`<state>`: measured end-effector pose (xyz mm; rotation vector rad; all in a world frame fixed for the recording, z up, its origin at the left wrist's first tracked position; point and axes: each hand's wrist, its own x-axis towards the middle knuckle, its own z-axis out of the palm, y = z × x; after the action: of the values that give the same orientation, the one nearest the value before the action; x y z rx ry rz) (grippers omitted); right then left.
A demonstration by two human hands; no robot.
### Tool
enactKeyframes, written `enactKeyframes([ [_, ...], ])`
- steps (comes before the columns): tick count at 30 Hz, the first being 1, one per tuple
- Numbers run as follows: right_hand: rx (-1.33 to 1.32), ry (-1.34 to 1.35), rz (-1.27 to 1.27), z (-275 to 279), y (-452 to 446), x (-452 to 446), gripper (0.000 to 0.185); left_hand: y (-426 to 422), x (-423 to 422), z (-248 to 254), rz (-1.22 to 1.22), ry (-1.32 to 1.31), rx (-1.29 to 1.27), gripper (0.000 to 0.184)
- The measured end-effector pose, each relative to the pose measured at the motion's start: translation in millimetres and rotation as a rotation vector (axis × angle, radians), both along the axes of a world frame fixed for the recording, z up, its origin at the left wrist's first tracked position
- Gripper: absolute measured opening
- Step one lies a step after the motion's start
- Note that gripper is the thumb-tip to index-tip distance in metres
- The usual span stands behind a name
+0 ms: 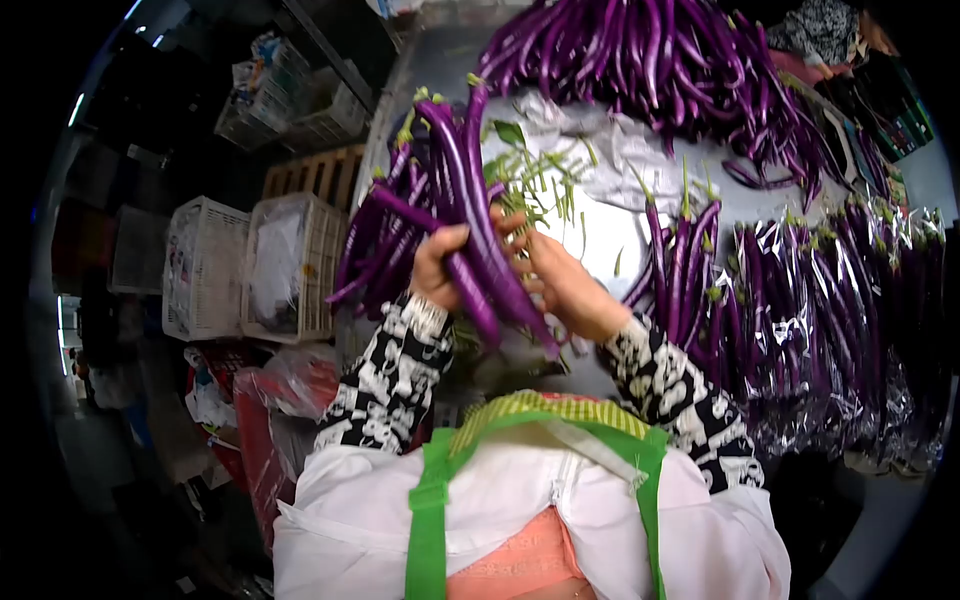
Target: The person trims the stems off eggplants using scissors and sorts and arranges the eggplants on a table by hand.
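Several long purple eggplants (pixel 472 190) are held as a loose bunch in front of me, stems pointing away. My left hand (pixel 437 270) is closed around the bunch from the left, its thumb on top. On the other side, my right hand (pixel 575 288) presses against the same eggplants with its fingers curled in, partly hidden behind them. To the left of the bunch lies a pile of loose eggplants (pixel 362 262) on the metal table (pixel 425 62). Cut green stem pieces (pixel 548 180) are scattered just beyond my hands.
A large heap of eggplants (pixel 640 50) covers the far side. To the right lie a small group of unwrapped eggplants (pixel 686 255) and rows of eggplants in clear bags (pixel 810 310). White plastic crates (pixel 205 265) stand left of the table, near a wooden pallet (pixel 320 180).
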<state>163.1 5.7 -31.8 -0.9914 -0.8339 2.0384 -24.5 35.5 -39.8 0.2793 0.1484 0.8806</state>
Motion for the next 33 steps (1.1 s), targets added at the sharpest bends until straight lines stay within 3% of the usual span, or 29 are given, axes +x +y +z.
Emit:
enactKeyframes([
  [1, -0.041, 0.182, 0.027, 5, 6, -1, 0.061, 12, 6, -6, 0.051, 0.101, 0.044, 0.044],
  [5, -0.102, 0.128, 0.152, 13, 13, 22, 0.051, 27, 41, -19, 0.064, 0.327, -0.162, 0.037],
  [10, -0.385, 0.234, 0.003, -33, 3, 54, 0.035, 27, 59, -57, -0.047, 0.445, -0.282, 0.03],
  [14, -0.439, 0.311, -0.056, -54, -12, 67, 0.044, 19, 61, -69, -0.023, 0.197, -0.373, 0.029],
  [20, -0.488, 0.383, -0.107, -67, -20, 67, 0.053, 13, 62, -77, 0.061, 0.217, -0.399, 0.033],
  [24, -0.399, 0.331, -0.09, -75, -19, 65, 0.048, 20, 67, -74, 0.026, 0.219, -0.403, 0.035],
  [25, -0.386, 0.313, -0.093, -84, -21, 64, 0.046, 25, 67, -95, 0.02, 0.281, -0.419, 0.034],
  [26, -0.275, 0.209, -0.103, -69, -20, 60, 0.04, 23, 72, -99, 0.026, 0.402, -0.381, 0.034],
  [29, 0.05, -0.303, -0.112, -52, -19, 38, 0.061, 10, 87, -83, 0.123, 0.69, -0.207, 0.032],
  [31, 0.243, -0.451, -0.205, -33, -17, 32, 0.075, 6, 100, -63, 0.242, 0.856, -0.056, 0.03],
  [33, 0.41, -0.617, -0.253, -37, -21, 33, 0.084, 5, 105, -38, 0.289, 0.696, -0.008, 0.025],
])
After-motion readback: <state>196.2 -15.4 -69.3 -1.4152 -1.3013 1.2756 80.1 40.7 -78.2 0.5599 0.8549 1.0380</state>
